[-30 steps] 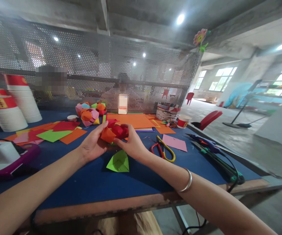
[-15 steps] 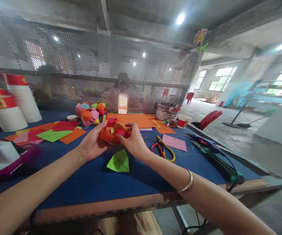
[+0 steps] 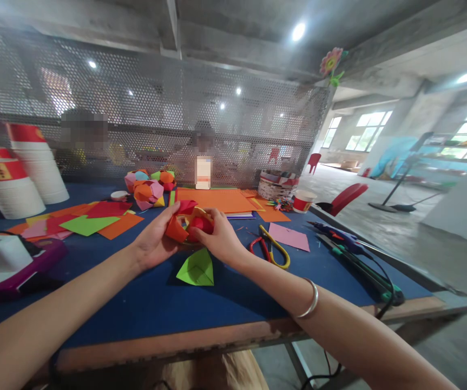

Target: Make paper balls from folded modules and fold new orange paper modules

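Between my two hands, above the blue tabletop, is a partly formed folded-paper ball [image 3: 178, 229] in orange, red and yellow. My left hand [image 3: 157, 238] is closed on its left side. My right hand [image 3: 221, 233] grips the right side, thumb pressed at a red piece. The fingertips behind the paper are hidden. A folded green paper piece [image 3: 196, 268] lies on the table just below the hands. To the right of my right hand rest scissors [image 3: 276, 249] with red and yellow handles.
Coloured paper sheets [image 3: 91, 223] spread at left, near stacked paper cups [image 3: 12, 187] and a purple power strip [image 3: 42, 265]. Finished paper balls [image 3: 149, 192] and an orange paper stack [image 3: 217, 200] lie behind. A glue gun [image 3: 339, 238] with its cord is at right.
The paper ball has been turned slightly in my hands, and its opening shows more. My right fingers have shifted a little on it. The things on the table have stayed put.
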Motion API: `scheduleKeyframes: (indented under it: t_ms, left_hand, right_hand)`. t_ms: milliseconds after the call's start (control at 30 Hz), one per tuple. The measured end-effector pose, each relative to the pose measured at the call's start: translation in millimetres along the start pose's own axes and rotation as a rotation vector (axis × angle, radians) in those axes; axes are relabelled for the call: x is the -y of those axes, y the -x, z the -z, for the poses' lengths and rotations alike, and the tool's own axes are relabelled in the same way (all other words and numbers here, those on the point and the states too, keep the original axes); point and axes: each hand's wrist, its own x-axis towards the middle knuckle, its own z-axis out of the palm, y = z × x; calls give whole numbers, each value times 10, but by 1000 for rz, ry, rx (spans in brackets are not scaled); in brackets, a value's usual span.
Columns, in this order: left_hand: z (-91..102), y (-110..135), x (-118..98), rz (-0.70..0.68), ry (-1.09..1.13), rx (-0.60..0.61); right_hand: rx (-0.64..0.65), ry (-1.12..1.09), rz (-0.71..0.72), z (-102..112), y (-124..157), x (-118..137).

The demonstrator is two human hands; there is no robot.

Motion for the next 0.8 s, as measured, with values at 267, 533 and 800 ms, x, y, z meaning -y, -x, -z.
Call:
scheduleKeyframes:
  t_ms: [267,533,800]
  left_hand:
    - [24,-12,-21,45,31,30]
    - [-1,18,-65,65,29,31]
    - [42,-3,-94,-17,27,35]
  right_hand:
    - [24,32,39,12,42,47]
    - [-13,-12,115,-22,59,32]
    - [-117,-188,79,-5,62,54]
